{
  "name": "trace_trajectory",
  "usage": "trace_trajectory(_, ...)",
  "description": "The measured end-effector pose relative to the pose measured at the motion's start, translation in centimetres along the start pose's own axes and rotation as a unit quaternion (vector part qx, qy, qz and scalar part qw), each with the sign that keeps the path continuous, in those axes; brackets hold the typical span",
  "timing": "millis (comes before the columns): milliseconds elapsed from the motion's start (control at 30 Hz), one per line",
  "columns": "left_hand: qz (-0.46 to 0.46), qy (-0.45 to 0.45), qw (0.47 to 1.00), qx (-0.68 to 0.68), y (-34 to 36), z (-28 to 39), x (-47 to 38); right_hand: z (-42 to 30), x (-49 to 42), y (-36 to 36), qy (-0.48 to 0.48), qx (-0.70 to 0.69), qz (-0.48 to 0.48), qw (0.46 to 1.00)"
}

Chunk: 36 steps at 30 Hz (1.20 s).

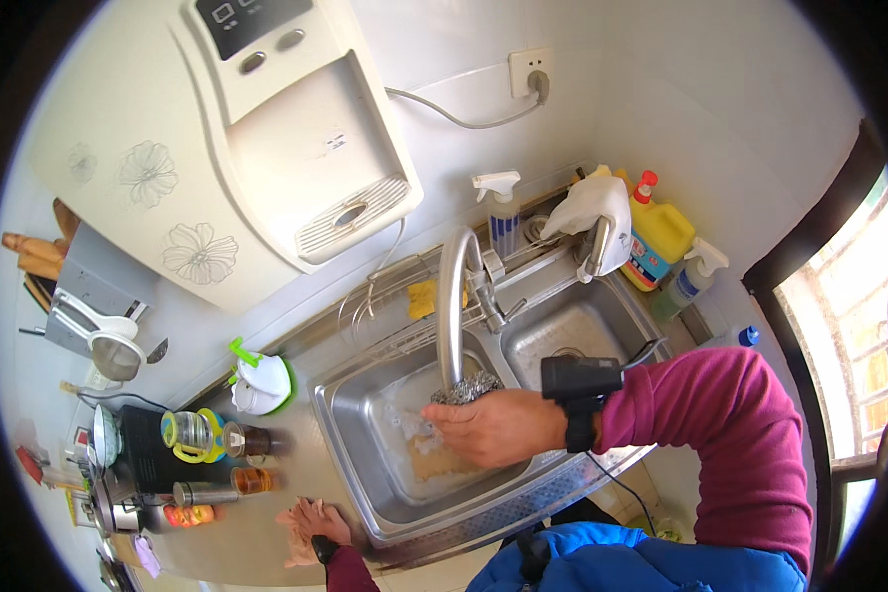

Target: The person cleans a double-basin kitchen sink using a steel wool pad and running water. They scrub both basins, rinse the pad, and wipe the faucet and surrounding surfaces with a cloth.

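My right hand [488,427] grips a steel wool scrubber [466,388] at the spout end of the curved metal faucet [451,296], over the larger basin of the stainless steel sink [351,473]. Some suds and a brownish patch lie in the bottom of that basin. To the left of the sink, my left hand [327,522] rests on a pinkish-orange cloth [296,529] on the metal counter. Its fingers lie over the cloth; whether they grip it is hard to see.
A white-draped faucet [592,203], a yellow pump bottle [655,237] and spray bottles stand behind the smaller basin. A water dispenser [266,163] juts out above the counter. Cups, a glass teapot [192,435] and a steel flask [203,493] stand at the left.
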State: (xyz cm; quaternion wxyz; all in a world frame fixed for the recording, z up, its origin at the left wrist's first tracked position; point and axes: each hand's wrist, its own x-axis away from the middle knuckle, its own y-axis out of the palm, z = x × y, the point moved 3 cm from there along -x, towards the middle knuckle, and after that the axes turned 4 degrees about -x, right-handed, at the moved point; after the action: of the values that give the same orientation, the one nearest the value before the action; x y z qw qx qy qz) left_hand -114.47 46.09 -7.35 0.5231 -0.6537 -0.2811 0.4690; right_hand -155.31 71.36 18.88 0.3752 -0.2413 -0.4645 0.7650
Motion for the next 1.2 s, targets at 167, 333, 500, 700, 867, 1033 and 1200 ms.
trace_trajectory(167,-0.075,-0.038,0.993,0.084,-2.4,-0.9,-1.1,-0.3,4.3,-3.8,0.162,-0.322,0.248,0.899)
trace_trajectory(333,-0.160,-0.095,0.917,0.352,-8.7,8.9,-4.2,-2.7,9.7,2.3,0.573,-0.685,0.324,0.312)
trace_trajectory(500,-0.209,0.177,0.764,0.585,-20.6,28.5,-7.6,-2.9,10.5,9.2,0.519,-0.740,0.421,-0.071)
trace_trajectory(700,-0.197,0.233,0.829,0.469,-28.7,38.3,-10.1,5.7,10.9,11.3,0.394,-0.699,0.583,-0.127)
trace_trajectory(867,-0.222,0.203,0.817,0.492,-28.9,38.2,-10.2,11.0,9.7,13.1,0.446,-0.640,0.621,0.067)
trace_trajectory(1033,-0.224,0.186,0.827,0.481,-28.9,38.0,-9.9,12.4,8.0,14.7,0.587,-0.398,0.355,0.609)
trace_trajectory(1200,-0.266,0.177,0.850,0.419,-29.3,37.7,-10.3,13.6,7.3,13.3,0.559,-0.383,0.318,0.663)
